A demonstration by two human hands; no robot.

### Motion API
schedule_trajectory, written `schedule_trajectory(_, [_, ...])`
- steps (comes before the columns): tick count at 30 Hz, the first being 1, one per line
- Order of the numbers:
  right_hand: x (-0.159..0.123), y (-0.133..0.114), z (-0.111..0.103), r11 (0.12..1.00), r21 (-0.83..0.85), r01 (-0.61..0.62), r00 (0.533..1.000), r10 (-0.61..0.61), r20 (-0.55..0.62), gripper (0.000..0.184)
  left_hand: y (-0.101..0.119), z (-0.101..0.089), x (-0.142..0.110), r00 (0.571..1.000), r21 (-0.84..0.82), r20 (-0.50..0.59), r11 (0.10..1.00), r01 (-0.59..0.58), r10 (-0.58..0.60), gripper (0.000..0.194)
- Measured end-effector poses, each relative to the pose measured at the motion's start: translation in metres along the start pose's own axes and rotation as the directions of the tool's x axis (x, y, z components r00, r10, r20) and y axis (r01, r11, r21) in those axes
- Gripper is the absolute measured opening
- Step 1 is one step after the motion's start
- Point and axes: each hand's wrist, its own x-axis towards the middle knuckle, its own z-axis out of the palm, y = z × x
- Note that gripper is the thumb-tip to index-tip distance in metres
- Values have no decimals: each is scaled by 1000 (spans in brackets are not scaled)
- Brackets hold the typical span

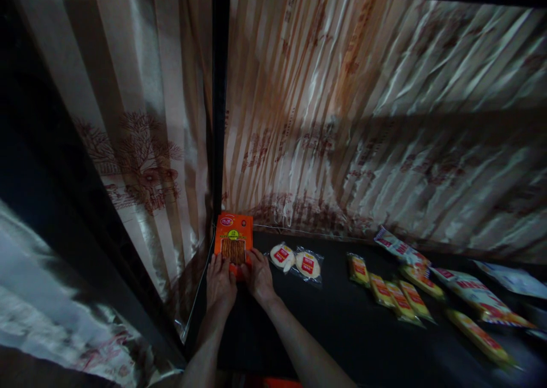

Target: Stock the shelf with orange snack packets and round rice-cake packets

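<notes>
I see the left hand (pixel 221 281) and right hand (pixel 260 275) gripping the orange packet (pixel 234 233) by its near corners — round wrapped snacks (pixel 308 264) just right of it.

Between the left hand (pixel 221 281) and right hand (pixel 260 275), an orange packet (pixel 236 226), smooth, with little shine. Right of the hands: round snacks (pixel 308 264) in clear, crinkled, glossy plastic; farther right, yellow snack packs (pixel 400 302) in shiny plastic film. Beneath the hands, a smooth, matt shelf (pixel 307 331). Beyond them, a creased curtain (pixel 325 103) with a satiny sheen, cloth or plastic indistinguishable.
</notes>
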Motion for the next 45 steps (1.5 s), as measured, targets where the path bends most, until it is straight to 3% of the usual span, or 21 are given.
schedule_trajectory(9, [-12, 3, 6, 988, 143, -63, 991, 79, -105, 36, 10, -3, -5, 998, 77, -66, 997, -6, 12, 43])
schedule_trajectory(14, [-36, -6, 2, 978, 176, -107, 988, 126, -95, 35, 18, 4, -13, 988, 33, -99, 993, -117, 120, 38])
schedule_trajectory(20, [-61, -12, -22, 974, 204, -97, 994, 107, -35, 35, 23, 10, -36, 963, -77, -58, 961, -267, 263, 38])
schedule_trajectory(25, [-93, -10, -45, 965, 254, -66, 998, 60, 31, 36, 33, 4, -71, 943, -202, 10, 924, -324, 333, 41])
schedule_trajectory(29, [-129, -7, -60, 944, 327, -45, 999, 48, -3, 35, 44, 1, -108, 920, -266, 28, 890, -369, 390, 42])
schedule_trajectory(37, [-212, -5, -95, 969, 245, -17, 998, 4, 56, 41, 45, 15, -197, 906, -295, -45, 861, -415, 421, 44])
schedule_trajectory(41, [-250, 4, -100, 993, 121, 6, 989, -23, 143, 42, 43, 26, -233, 901, -244, 98, 888, -389, 422, 46])
schedule_trajectory(45, [-283, 23, -98, 994, -24, -108, 972, 110, 207, 46, 45, 38, -256, 844, -136, 312, 899, -416, 437, 53])
